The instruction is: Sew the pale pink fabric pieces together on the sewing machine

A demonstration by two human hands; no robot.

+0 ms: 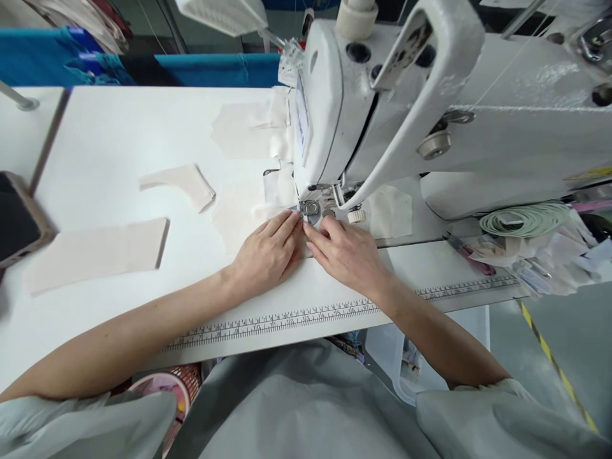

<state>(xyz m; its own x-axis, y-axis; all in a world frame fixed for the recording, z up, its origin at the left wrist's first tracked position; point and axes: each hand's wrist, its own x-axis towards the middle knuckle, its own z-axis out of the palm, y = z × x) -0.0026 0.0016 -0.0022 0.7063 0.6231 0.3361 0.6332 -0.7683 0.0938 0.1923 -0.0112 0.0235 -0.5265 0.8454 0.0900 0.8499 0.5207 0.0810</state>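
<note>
Both my hands are at the presser foot of a white sewing machine. My left hand lies palm down just left of the foot, fingers stretched out side by side over pale fabric. Close against it on the right, my right hand has bent fingers, with the thumb and fingertips drawn together at the work in front of the foot. What they pinch is mostly covered by the hands. Another pale fabric piece lies on the machine bed, right of the foot.
A curved stack of cut pieces and a longer stack lie on the white table at left, beside a dark box-like object. A printed ruler follows the front edge. Coiled green cord and scraps sit at right.
</note>
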